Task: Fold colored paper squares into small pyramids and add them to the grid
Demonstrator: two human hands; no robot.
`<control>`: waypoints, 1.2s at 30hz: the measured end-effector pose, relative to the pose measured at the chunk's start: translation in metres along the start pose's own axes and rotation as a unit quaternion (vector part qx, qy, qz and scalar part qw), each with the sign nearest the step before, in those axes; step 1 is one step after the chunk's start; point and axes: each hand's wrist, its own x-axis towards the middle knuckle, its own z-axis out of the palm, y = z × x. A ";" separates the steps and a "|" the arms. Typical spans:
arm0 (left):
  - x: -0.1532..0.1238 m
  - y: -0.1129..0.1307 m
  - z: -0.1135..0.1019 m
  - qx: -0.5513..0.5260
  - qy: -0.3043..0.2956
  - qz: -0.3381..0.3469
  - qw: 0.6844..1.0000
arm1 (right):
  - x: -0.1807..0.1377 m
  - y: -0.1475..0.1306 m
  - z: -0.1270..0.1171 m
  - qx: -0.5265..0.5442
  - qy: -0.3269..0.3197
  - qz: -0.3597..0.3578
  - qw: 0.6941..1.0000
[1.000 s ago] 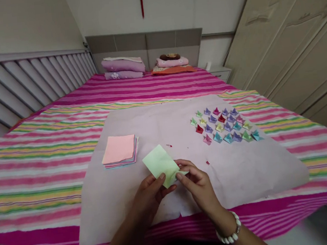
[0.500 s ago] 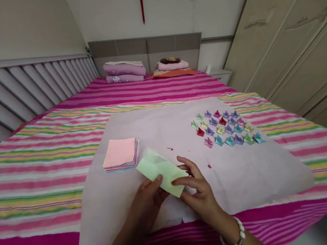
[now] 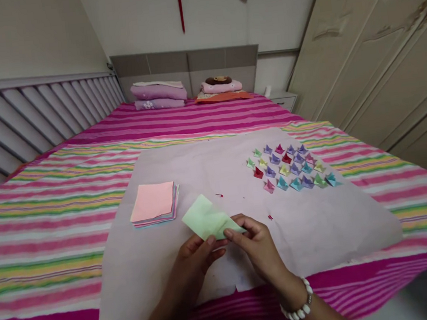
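Between both hands is a light green sheet of folding paper (image 3: 206,216), held above a large pale sheet. My left hand (image 3: 197,261) pinches its lower edge, thumb on top. My right hand (image 3: 256,244) grips the right end between thumb and fingers, where a corner is folded over. To the left lies a stack of square coloured papers (image 3: 153,202), pink on top. Over on the right, folded paper boats (image 3: 283,169) in several colours stand in rows.
The large pale sheet (image 3: 142,279) covers part of a striped bed (image 3: 38,239). Small red scraps (image 3: 270,217) lie on it. Folded bedding (image 3: 158,92) is stacked by the headboard (image 3: 226,59). A slatted rail (image 3: 40,112) runs along the left, a wardrobe (image 3: 386,60) along the right.
The right end of the green paper is now folded over at a corner, where before it was a straight strip. My right fingers have closed from a spread pose onto that end.
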 end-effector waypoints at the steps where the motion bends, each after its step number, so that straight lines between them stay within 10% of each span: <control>1: 0.000 0.000 0.000 0.020 -0.004 0.007 1.000 | 0.000 0.001 0.001 0.007 -0.001 0.016 1.000; 21: 0.001 0.000 -0.007 0.252 -0.010 0.097 0.963 | 0.003 0.010 -0.005 0.108 -0.051 0.145 0.982; 36: 0.003 -0.002 -0.010 0.091 0.024 0.171 0.981 | -0.003 0.013 -0.001 0.127 -0.034 0.150 0.980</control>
